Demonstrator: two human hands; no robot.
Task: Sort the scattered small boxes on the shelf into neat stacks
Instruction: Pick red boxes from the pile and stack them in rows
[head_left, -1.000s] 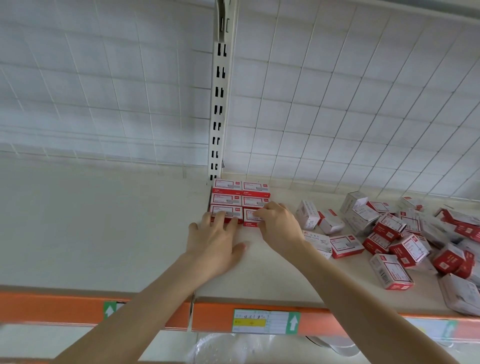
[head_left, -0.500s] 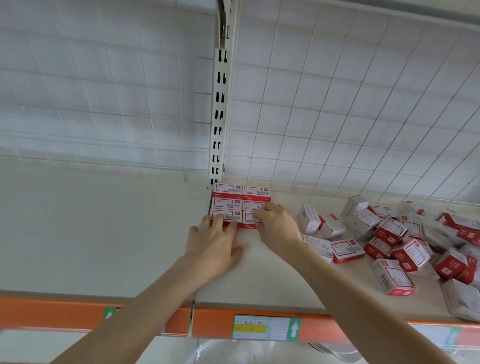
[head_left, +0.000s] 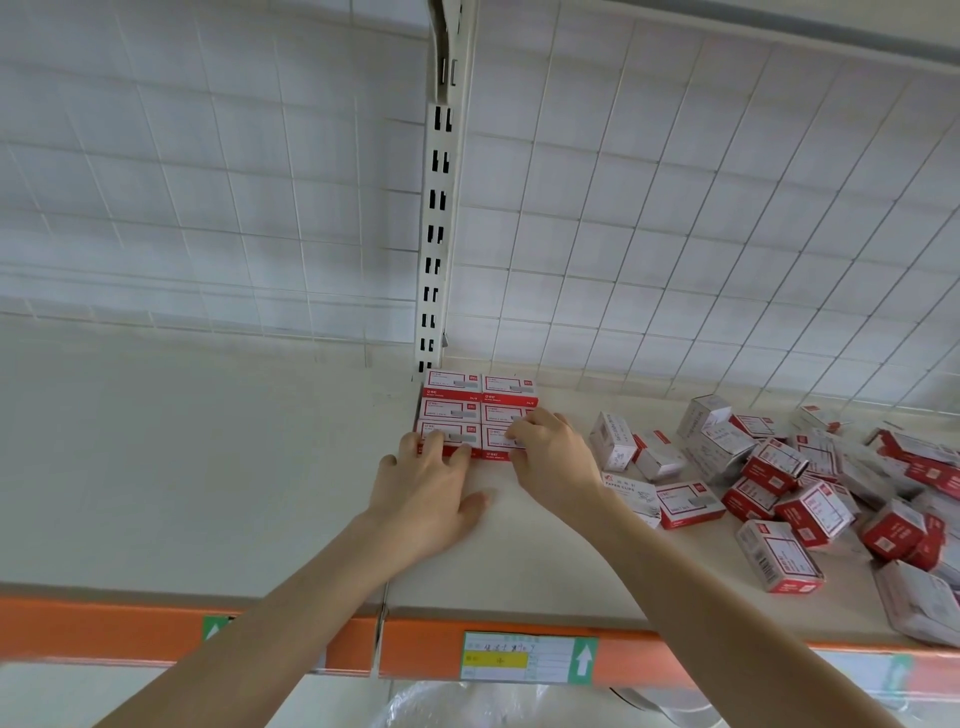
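A neat block of red and white small boxes (head_left: 477, 399) stands two wide at the back of the shelf, against the slotted upright. My left hand (head_left: 427, 491) lies flat on the shelf, its straight fingertips pressing the front left box (head_left: 453, 432). My right hand (head_left: 557, 464) grips the front right box (head_left: 496, 440), fingers curled over its top and thumb at its front. A scattered pile of the same boxes (head_left: 789, 478) lies to the right, some upright, some tipped over.
A white wire grid (head_left: 675, 218) closes the back of the shelf behind the slotted upright (head_left: 436, 208). An orange front rail (head_left: 415, 649) carries a label with a green arrow (head_left: 530, 657). Bare cream shelf board (head_left: 182, 467) stretches to the left.
Both hands stay at the front row of the block and have hardly moved. The view has shifted only slightly.
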